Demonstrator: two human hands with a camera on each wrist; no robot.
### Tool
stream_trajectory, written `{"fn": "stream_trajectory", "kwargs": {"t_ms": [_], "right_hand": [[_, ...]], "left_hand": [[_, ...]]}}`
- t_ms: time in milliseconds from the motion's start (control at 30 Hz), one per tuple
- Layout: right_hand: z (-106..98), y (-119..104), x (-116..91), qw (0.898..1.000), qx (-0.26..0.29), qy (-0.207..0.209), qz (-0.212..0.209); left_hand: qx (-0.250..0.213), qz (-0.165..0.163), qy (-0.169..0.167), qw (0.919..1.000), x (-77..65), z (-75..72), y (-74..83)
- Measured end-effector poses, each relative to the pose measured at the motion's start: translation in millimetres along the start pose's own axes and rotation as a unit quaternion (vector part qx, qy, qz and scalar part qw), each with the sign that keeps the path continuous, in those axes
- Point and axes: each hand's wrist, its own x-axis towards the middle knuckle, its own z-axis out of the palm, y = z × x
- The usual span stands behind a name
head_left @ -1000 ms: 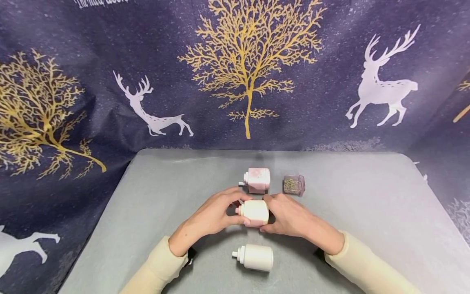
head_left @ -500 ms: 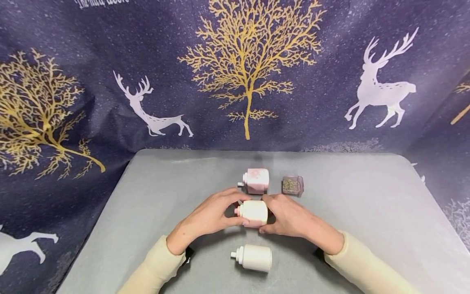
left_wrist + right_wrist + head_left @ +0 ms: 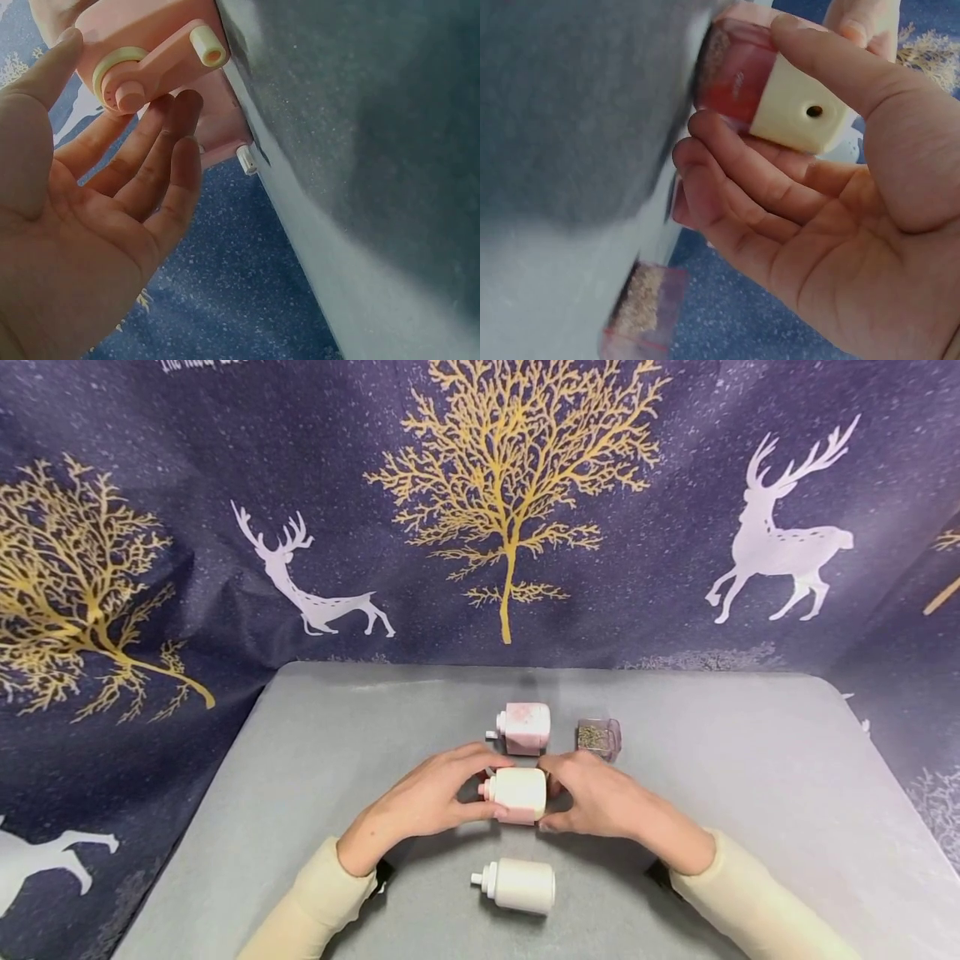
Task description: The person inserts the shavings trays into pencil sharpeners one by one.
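A pink and cream crank pencil sharpener (image 3: 520, 792) lies mid-table between both hands. My left hand (image 3: 431, 797) grips its crank end, thumb on one side and fingers on the other. In the left wrist view, the pink crank (image 3: 169, 56) with its cream knob shows beside the fingers. My right hand (image 3: 600, 797) holds the opposite end between thumb and fingers. There, in the right wrist view, a cream face (image 3: 799, 112) has a pencil hole, and a clear reddish shavings drawer (image 3: 739, 75) sits in the body.
Behind lies a pale pink sharpener (image 3: 527, 727) with a white crank. To its right is a loose transparent drawer (image 3: 613, 742) with shavings. A white sharpener (image 3: 525, 887) lies nearer the front. A printed cloth (image 3: 585, 610) hangs behind the grey table (image 3: 750, 760).
My right hand has shifted slightly right, its thumb closer to the sharpener's end edge. The left hand and the sharpeners stay nearly in place.
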Motion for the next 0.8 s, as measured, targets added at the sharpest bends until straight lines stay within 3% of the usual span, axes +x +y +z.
{"fn": "stream_trajectory", "kwargs": {"t_ms": [367,800], "right_hand": [[-19,6,-4,1.000,-0.014,0.022,-0.002],[-33,17,-6,0.998,-0.023,0.052,0.000]], "left_hand": [[-0.020,0.005,0.005,0.9998,-3.4,-5.8,-0.7],[-0.014,-0.042,0.019,0.9988,-3.1,-13.0,-8.4]]}}
